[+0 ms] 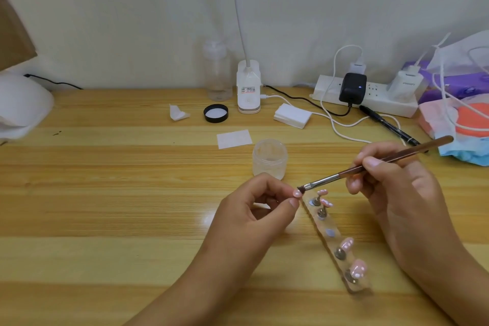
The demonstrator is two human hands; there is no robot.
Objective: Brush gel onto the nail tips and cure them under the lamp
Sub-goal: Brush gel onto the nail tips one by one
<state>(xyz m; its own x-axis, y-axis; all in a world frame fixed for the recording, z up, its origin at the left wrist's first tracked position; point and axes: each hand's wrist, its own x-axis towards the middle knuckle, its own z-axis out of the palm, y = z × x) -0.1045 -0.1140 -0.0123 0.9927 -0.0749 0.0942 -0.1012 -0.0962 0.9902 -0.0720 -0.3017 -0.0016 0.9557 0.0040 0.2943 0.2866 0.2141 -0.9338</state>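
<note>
The left hand (264,210) has thumb and forefinger closed in a pinch on one small pink nail tip (297,193), with the other fingers curled loosely behind. The right hand (391,188) grips a brush (370,165) like a pen, fingers wrapped round the brown handle. The handle slants up to the right, and the dark bristles touch the pinched tip.

Just below the two hands a clear holder strip (334,242) lies on the wooden table (119,193), running from the left thumb down toward the right wrist. Four more pink tips stand on small metal pegs along it: two at the far end (324,197), close under the brush, and two at the near end (353,255). Between the pairs one spot on the strip shows only a bluish disc.

An open jar (270,159) sits just beyond the left hand, its contents pale and hard to make out. Its black lid (216,113) lies further back, white side up, and a flat wipe (234,139) lies between lid and jar.

Along the wall stand a clear bottle (218,71), a white desk lamp base (248,87), a stack of pads (292,115) and a power strip (370,99) with plugs and cords. A black pen (389,124) lies near the strip. At the far left edge sits a white dome (21,106) with a black cord, well apart from the hands.
</note>
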